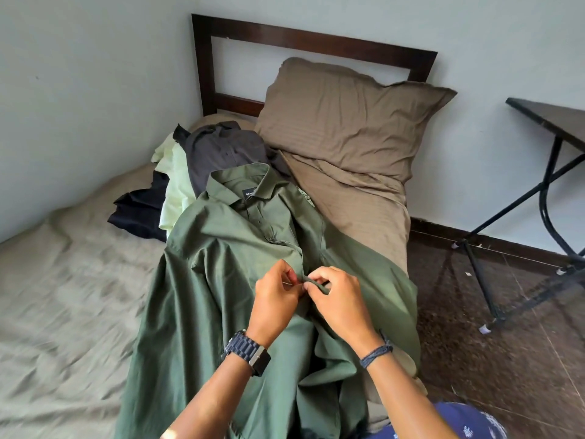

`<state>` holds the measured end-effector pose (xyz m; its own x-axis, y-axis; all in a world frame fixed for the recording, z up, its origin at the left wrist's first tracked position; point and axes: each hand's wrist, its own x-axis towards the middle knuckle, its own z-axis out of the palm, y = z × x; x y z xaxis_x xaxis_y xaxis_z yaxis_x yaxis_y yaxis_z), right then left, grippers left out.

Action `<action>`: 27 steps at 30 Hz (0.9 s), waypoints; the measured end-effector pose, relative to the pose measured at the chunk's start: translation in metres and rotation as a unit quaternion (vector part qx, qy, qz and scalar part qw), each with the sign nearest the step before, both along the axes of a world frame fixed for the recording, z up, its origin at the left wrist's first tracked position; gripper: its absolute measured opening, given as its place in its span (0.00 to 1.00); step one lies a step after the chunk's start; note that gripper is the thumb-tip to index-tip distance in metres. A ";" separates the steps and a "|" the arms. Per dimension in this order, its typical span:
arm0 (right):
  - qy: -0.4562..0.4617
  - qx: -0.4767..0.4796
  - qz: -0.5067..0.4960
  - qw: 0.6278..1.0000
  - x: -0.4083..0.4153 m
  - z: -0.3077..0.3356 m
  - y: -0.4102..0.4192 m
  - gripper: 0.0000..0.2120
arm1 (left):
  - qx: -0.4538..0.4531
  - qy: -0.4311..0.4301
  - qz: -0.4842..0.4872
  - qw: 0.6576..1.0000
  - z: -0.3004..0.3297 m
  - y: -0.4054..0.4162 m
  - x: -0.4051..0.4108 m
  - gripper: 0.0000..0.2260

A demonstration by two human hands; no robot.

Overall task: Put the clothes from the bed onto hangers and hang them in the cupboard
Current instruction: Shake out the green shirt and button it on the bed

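Both forearms are stretched forward; the left hand (274, 295) and right hand (337, 295) are met, fingertips pinched together.

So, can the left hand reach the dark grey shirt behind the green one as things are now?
Probably yes, but not at once: the left hand pinches the green shirt placket. The dark grey shirt lies uncovered on top of the pile.

Olive-green shirt (221, 280) at centre; charcoal shirt (221, 150), pale lime garment (177, 182) and black garment (139, 210) upper left; brown tonal-striped pillow (348, 122); beige bed sheet (63, 296).
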<state>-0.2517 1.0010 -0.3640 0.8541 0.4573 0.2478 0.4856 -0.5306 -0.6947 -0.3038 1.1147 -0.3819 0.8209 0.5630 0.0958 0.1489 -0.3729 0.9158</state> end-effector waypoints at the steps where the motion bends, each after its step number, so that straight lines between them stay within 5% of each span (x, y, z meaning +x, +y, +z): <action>1: -0.001 0.000 0.000 1.000 0.000 0.000 0.000 0.02 | -0.028 0.007 -0.002 1.000 -0.002 0.001 0.001 0.14; 13: -0.028 0.026 0.008 0.999 0.004 0.005 0.001 0.04 | -0.309 -0.053 -0.050 0.948 -0.007 0.008 0.005 0.13; 21: -0.040 0.017 0.019 0.999 0.006 0.005 -0.006 0.04 | -0.342 -0.061 -0.069 0.935 -0.002 0.006 0.011 0.12; 27: -0.027 0.038 0.016 0.999 0.004 0.006 -0.007 0.06 | -0.272 -0.038 -0.038 0.961 0.003 0.006 0.017 0.11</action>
<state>-0.2481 0.9937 -0.3580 0.8235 0.4627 0.3283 0.5398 -0.4610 -0.7043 -0.2870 1.1207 -0.3793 0.8636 0.4861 -0.1341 0.0649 0.1565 0.9855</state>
